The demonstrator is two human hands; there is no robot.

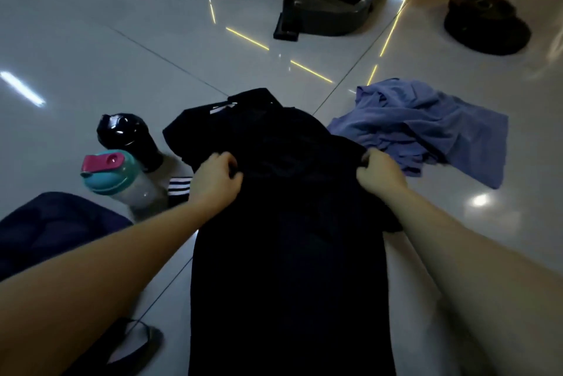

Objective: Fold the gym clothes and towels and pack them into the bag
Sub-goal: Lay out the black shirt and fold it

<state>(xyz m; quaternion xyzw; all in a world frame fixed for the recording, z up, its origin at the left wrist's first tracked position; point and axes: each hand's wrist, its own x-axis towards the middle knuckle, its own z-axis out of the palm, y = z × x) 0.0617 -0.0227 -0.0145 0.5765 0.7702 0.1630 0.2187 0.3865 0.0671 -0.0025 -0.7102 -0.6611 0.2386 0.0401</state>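
Both hands hold a black shirt (286, 223) on the shiny floor (91, 40): the left hand (216, 180) pinches one side, the right hand (380, 174) the other. A blue cloth (426, 129) lies crumpled just beside it.

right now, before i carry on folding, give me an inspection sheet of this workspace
surface: glossy tiled floor, strong light reflections
job's things: black garment spread lengthwise on the floor; blue cloth crumpled to its right; dark blue fabric item at lower left, possibly the bag; striped cloth showing at the garment's left edge
clutter: black bottle and teal-lidded bottle left of the garment; black shoe near bottom left; brown slippers at far upper right
grippers: left hand and right hand each grip the black garment
cables: nothing seen
surroundings: dark machine frame at the top
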